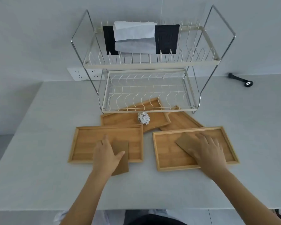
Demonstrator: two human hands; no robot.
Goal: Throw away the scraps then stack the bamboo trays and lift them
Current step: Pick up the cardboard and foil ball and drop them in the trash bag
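Several bamboo trays lie on the grey counter. The left front tray (pixel 88 140) holds a brown cardboard scrap (pixel 121 163) that sticks out over its near rim. My left hand (pixel 106 153) grips this scrap, thumb on top. In the right front tray (pixel 167 157) lies a second cardboard scrap (pixel 183 142). My right hand (pixel 208 150) rests flat on it with fingers spread. Behind them, a third tray (pixel 120 119) carries a crumpled ball of paper (pixel 143 118). A fourth tray (pixel 182 119) is partly hidden behind it.
A two-tier wire dish rack (pixel 146 65) stands at the back, its lower shelf over the rear trays. White (pixel 135 36) and black cloths (pixel 167 39) hang on its top tier. A wall socket (pixel 86 73) is at left and a black tool (pixel 240 79) at right.
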